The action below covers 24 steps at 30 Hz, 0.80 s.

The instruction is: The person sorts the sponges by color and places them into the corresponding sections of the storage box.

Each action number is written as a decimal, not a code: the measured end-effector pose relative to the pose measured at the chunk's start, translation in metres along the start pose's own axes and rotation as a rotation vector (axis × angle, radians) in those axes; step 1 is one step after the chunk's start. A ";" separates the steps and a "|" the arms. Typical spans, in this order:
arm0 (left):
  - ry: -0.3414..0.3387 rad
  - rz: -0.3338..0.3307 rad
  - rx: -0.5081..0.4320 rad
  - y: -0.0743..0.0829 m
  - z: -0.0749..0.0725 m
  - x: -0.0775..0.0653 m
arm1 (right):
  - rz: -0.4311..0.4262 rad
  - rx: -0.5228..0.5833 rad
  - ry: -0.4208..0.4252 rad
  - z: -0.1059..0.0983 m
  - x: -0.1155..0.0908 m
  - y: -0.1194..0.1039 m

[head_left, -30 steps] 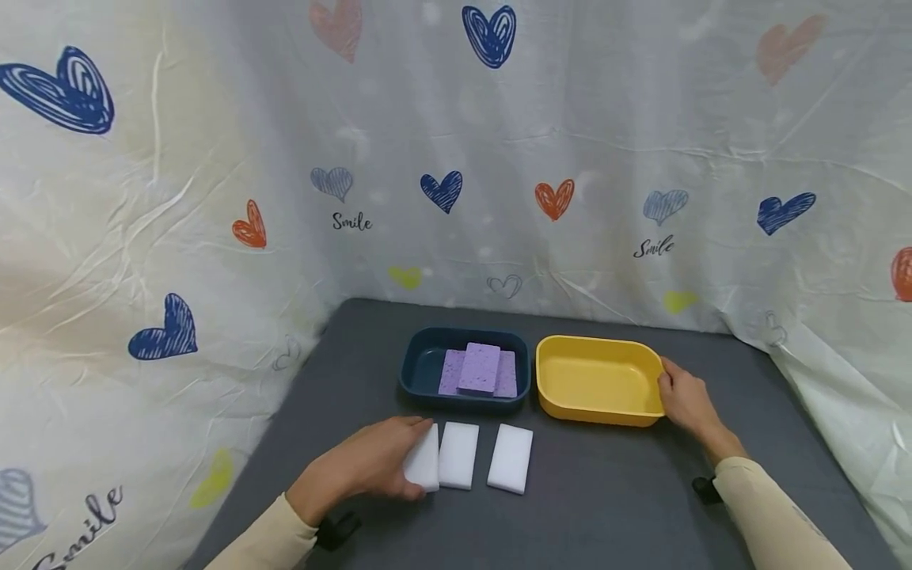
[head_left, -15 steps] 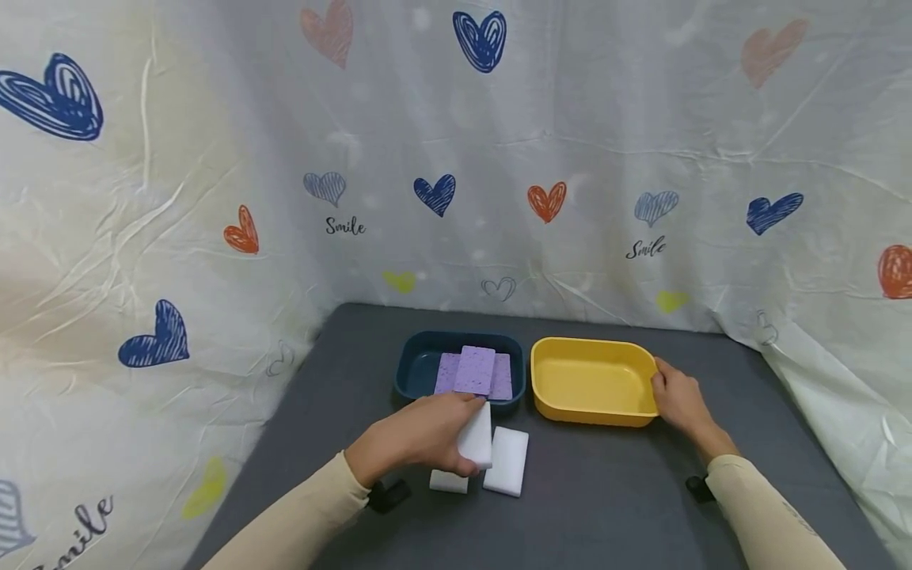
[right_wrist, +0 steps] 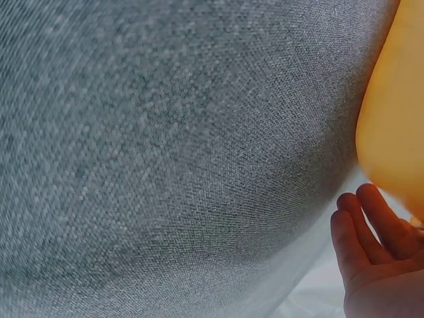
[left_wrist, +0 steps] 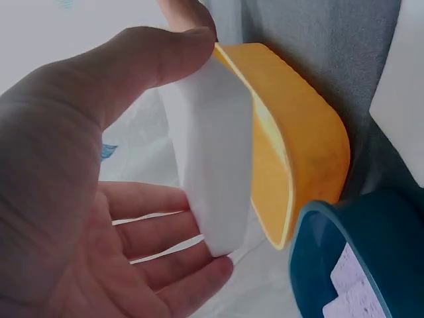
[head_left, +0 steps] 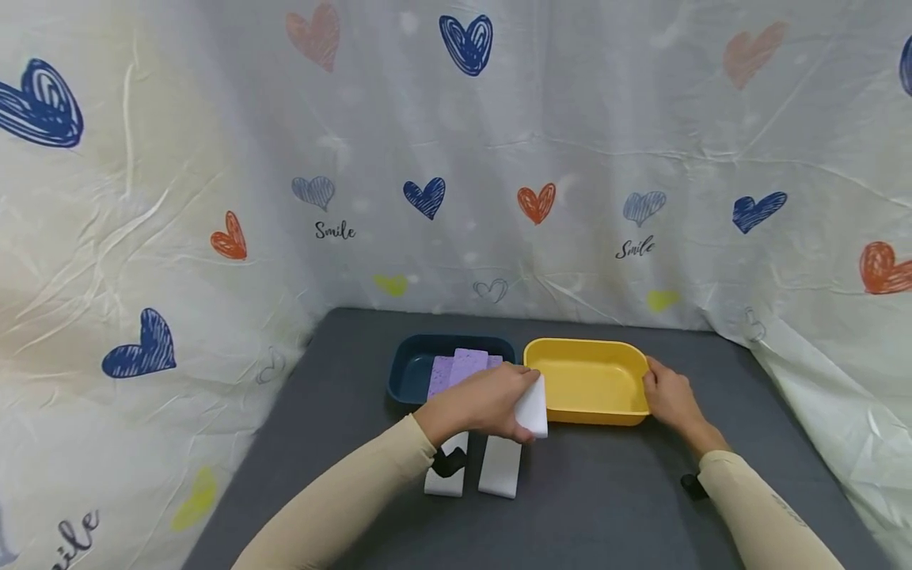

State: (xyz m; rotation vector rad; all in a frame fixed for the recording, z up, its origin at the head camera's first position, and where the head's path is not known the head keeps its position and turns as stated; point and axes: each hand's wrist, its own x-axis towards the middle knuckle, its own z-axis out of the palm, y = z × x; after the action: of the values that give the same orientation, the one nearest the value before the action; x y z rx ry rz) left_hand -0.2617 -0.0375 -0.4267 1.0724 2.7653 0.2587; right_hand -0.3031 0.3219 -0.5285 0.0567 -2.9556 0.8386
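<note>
My left hand (head_left: 488, 400) pinches a white sponge (head_left: 532, 408) between thumb and fingers, at the front left corner of the yellow tray (head_left: 598, 416). In the left wrist view the sponge (left_wrist: 215, 149) spans from thumb to fingertips, overlapping the tray's rim. My right hand (head_left: 677, 400) grips the tray's right end; the right wrist view shows its fingers (right_wrist: 354, 245) against the outer wall. Two more white sponges, one (head_left: 501, 469) beside the other (head_left: 443, 478), lie on the table, partly hidden by my left hand and wrist.
A navy tray (head_left: 403, 384) stands left of the yellow one, holding several purple sponges (head_left: 469, 362), partly covered by my left hand. Dark grey cloth (head_left: 584, 499) covers the table. Behind and at the left hangs a white curtain (head_left: 456, 261) printed with hearts.
My left hand has lifted the leftmost white sponge and carried it right, past the other two, to the yellow tray's corner. The right hand keeps its hold on that tray.
</note>
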 end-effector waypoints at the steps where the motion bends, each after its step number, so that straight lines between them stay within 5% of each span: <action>1: 0.003 0.001 0.008 0.001 0.000 0.006 | -0.001 -0.003 0.000 0.000 0.000 0.000; 8: 0.024 -0.008 0.041 -0.004 0.007 0.046 | -0.001 -0.015 -0.004 -0.001 0.000 -0.001; 13: 0.024 -0.064 -0.038 -0.015 0.016 0.072 | -0.003 -0.025 -0.004 0.002 0.000 0.000; 24: -0.009 -0.072 -0.073 -0.020 0.028 0.107 | -0.006 -0.044 0.001 0.001 0.002 0.001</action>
State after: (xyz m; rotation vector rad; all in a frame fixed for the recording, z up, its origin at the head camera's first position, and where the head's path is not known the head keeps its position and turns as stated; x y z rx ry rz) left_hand -0.3470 0.0236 -0.4676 0.9525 2.7572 0.3414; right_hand -0.3053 0.3218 -0.5300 0.0625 -2.9701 0.7728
